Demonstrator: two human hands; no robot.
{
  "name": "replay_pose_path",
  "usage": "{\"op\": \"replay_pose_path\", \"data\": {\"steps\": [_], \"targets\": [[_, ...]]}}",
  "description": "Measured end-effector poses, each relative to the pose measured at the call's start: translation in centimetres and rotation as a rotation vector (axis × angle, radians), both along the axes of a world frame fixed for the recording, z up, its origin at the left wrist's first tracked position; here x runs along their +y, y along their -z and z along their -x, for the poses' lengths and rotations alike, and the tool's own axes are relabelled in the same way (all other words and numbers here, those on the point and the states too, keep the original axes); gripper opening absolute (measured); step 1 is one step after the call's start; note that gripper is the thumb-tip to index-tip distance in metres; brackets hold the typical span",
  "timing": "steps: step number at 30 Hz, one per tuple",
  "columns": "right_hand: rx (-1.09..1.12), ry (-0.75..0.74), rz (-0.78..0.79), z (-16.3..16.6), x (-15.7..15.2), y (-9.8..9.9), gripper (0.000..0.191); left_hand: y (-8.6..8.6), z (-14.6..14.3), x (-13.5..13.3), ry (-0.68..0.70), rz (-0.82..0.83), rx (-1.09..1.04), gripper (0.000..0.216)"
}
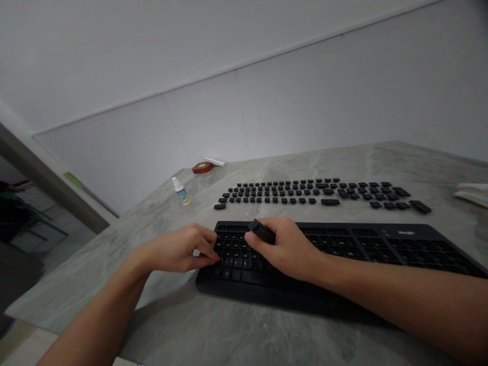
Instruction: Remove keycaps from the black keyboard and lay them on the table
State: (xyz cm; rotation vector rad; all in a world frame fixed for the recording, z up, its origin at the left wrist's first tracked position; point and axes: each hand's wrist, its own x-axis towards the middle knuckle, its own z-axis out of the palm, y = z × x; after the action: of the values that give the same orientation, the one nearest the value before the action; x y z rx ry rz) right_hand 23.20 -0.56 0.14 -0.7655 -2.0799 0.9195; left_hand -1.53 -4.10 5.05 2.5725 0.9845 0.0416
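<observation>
A black keyboard [343, 249] lies on the table in front of me. Many of its upper key positions are bare sockets, while keycaps sit in the rows nearest me, at the left. My left hand [190, 249] pinches at the keyboard's left end, fingertips down among the lower rows; what is between them is hidden. A dark, block-shaped object [262, 231] is gripped in my right hand [287, 249], its end sticking out past the thumb. This hand rests over the middle-left of the keyboard. Loose black keycaps [284, 192] stand in rows behind the keyboard.
A small white spray bottle [181, 192] with a colourful label stands at the left. Farther back are a reddish-brown box [202, 168] and a white strip-like object [215, 162]. Something white [473, 193] lies at the right edge. The grey marbled table [171, 325] meets a pale wall.
</observation>
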Motion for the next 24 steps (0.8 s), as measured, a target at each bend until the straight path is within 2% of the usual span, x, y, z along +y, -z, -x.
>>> {"op": "replay_pose_path", "data": {"steps": [13,24], "targets": [[-0.027,0.003,-0.002,-0.1,0.0,0.0,0.032,-1.2,-0.6,-1.2,-0.054,0.132,0.072,0.025],[-0.035,0.0,0.007,0.0,0.0,0.0,0.032,-1.1,-0.8,-1.2,-0.057,0.054,0.042,0.028]]}}
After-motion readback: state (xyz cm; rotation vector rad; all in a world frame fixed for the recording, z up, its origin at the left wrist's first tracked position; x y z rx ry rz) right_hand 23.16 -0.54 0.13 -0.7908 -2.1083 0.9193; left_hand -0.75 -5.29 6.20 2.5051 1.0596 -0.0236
